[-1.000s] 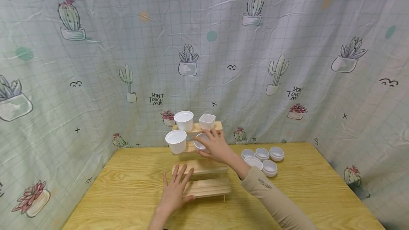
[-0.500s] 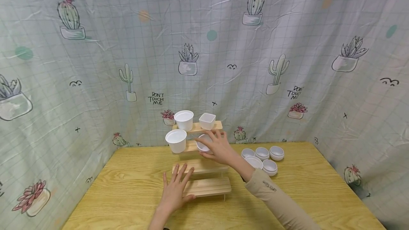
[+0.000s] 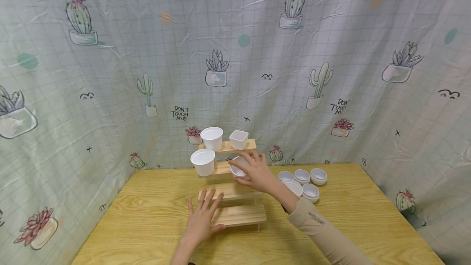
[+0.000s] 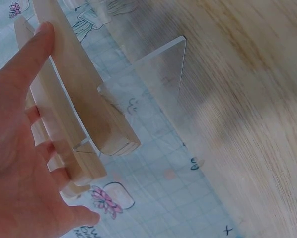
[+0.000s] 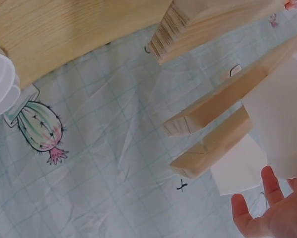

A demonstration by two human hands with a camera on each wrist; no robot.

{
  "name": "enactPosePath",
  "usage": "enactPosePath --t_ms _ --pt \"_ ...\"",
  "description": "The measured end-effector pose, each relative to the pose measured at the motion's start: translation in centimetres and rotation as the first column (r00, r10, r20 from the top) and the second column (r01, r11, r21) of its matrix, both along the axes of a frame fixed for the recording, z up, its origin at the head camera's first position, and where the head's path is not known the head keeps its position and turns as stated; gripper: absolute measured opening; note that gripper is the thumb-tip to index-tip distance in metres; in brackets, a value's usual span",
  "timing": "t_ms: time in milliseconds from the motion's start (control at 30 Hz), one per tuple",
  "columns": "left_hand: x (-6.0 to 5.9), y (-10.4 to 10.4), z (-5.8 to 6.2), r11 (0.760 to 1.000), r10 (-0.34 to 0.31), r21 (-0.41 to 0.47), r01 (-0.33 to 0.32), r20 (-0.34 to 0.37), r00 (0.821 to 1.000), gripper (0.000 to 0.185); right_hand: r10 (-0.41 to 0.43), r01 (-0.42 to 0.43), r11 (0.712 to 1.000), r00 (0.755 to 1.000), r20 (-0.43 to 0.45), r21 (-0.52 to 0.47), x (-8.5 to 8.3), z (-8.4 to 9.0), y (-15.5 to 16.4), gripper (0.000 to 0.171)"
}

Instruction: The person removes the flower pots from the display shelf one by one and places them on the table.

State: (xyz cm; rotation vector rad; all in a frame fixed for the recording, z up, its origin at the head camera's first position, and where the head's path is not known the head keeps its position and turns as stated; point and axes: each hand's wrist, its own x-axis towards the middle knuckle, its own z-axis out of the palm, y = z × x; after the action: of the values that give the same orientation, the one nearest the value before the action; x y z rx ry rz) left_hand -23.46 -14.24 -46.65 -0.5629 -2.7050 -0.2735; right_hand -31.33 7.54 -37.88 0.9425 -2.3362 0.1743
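Head view: the right hand (image 3: 257,173) is grasping a small white bowl (image 3: 237,167) on the stepped wooden rack (image 3: 235,215), third tier, at 3 o'clock from a white cup (image 3: 202,162). The left hand (image 3: 200,220), fingers flat and released, is steadying the lower tiers; it should be pressing firmly while the bowl is settling level.

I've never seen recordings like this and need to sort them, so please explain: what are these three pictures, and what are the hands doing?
One person wears three cameras: one on the head, one on each wrist. The head view shows a wooden table with a stepped wooden shelf by a cactus-print cloth. The left hand lies flat on the lower steps; the left wrist view shows it from beside the planks. The right hand grips a small white pot at the third step. Three white pots stand on the upper steps. White saucers lie to the right.
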Motion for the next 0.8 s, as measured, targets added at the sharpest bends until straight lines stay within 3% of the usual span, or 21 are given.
enactPosePath --t_ms 333,567,800 --pt "0.1 -0.1 0.2 1.0 0.002 -0.002 -0.002 0.012 1.0 0.088 0.026 -0.027 1.0 0.999 -0.032 -0.014 0.8 -0.3 1.0 0.05" --pt "0.1 0.0 0.1 1.0 -0.007 0.006 0.008 -0.02 1.0 0.088 0.034 -0.035 0.999 0.999 -0.021 -0.023 1.2 -1.1 1.8 0.048" --pt "0.0 0.0 0.2 1.0 0.009 -0.003 -0.009 0.024 1.0 0.089 0.04 -0.042 0.999 0.997 -0.061 -0.031 1.5 -1.8 2.8 0.048"
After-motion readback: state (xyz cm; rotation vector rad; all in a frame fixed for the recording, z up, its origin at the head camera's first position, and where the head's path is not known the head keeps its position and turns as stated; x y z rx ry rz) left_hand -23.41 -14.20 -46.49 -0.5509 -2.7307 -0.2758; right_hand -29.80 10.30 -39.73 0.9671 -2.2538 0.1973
